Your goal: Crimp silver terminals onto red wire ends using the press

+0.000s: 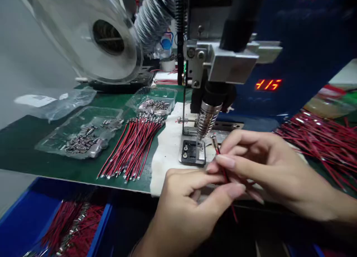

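Between the thumb and fingers of my right hand [256, 167] is a red and black wire lead [216, 147] with a small metal connector at its upper end. My left hand [192, 205] pinches the same lead lower down, and its red tail hangs below my fingers. The connector end is just right of the soldering machine's tip [201, 132], apart from it. Under that tip sits a small black fixture [192, 153] on a metal base. My fingers hide the middle of the lead.
A bundle of red and black leads [131, 149] lies on the green mat, beside clear trays [52, 141] of small metal parts. More leads [320, 145] pile up at right. A blue bin [25, 216] stands lower left; a large clear reel [69, 34] hangs upper left.
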Tool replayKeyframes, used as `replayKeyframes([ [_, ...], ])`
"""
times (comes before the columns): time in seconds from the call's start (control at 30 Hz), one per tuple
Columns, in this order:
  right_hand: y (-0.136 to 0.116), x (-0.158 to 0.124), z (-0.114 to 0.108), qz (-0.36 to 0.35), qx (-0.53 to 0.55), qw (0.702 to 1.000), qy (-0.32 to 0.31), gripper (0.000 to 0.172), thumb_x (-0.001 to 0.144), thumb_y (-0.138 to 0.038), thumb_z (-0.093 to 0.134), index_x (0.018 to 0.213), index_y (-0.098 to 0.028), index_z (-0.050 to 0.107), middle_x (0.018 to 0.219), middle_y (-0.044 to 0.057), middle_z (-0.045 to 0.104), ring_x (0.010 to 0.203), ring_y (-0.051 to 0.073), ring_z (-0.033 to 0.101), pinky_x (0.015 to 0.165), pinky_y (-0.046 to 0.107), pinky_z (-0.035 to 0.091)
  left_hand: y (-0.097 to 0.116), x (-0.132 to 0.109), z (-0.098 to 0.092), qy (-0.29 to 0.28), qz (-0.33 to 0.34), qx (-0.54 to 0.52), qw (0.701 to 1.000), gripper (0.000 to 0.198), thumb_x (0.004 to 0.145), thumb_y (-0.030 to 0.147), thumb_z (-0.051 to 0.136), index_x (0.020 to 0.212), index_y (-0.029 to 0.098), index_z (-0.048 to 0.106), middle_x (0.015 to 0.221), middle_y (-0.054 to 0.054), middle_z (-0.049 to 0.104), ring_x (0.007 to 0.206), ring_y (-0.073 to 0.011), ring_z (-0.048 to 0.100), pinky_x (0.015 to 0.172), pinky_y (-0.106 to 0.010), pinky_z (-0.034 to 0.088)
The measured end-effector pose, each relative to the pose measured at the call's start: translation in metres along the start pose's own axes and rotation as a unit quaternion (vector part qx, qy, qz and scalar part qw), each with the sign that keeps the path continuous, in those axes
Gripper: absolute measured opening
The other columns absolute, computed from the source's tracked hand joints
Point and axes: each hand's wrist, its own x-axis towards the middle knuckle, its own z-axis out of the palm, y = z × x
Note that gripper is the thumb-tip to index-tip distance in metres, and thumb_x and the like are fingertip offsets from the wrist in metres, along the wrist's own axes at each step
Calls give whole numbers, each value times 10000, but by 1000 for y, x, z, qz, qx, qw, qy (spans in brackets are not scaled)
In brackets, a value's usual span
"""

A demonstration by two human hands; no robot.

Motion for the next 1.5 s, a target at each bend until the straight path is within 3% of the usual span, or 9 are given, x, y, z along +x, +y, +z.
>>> replayKeyframes([
  [0.17,-1,-4,1,9,20,1000,-17,195,759,-196,870,802,-170,682,637,-33,656,520,45,579,468,77,436,-5,0,-17,-100,-48,-39,993,155,897,256,723,831,175,837,784,-36,783,749,-173,727,710,-203,550],
  [0.3,1,-3,1,26,35,998,-36,184,756,-162,863,801,-182,686,716,-16,726,596,93,679,553,127,521,-9,-2,-26,-132,-49,-11,990,291,906,377,718,768,144,826,689,-61,755,636,-172,684,653,-236,525],
  [0.43,2,0,0,32,37,998,-44,171,761,-121,856,797,-189,703,708,-29,744,601,61,679,569,84,498,-12,-3,-29,-163,-43,-32,985,318,939,395,680,827,138,832,723,-74,769,675,-175,707,729,-244,538],
  [0.83,-1,1,1,43,43,998,-31,182,716,-119,885,748,-189,719,666,-24,744,584,58,670,555,74,485,-13,-4,-30,-179,-35,-78,980,275,945,347,683,851,133,829,751,-72,779,707,-165,719,737,-231,538],
  [1.2,0,1,-2,43,43,996,-58,163,772,-103,847,816,-202,725,758,-29,775,663,52,709,601,48,497,-12,-3,-31,-181,-62,-53,980,355,923,424,696,798,117,822,673,-103,754,599,-158,673,579,-227,450],
  [1.5,0,1,-2,52,45,996,-51,188,728,-131,884,777,-178,709,702,-18,759,609,67,698,564,69,503,-10,-2,-29,-186,-50,-86,978,299,950,364,674,840,126,817,735,-76,775,637,-141,684,663,-217,501],
])
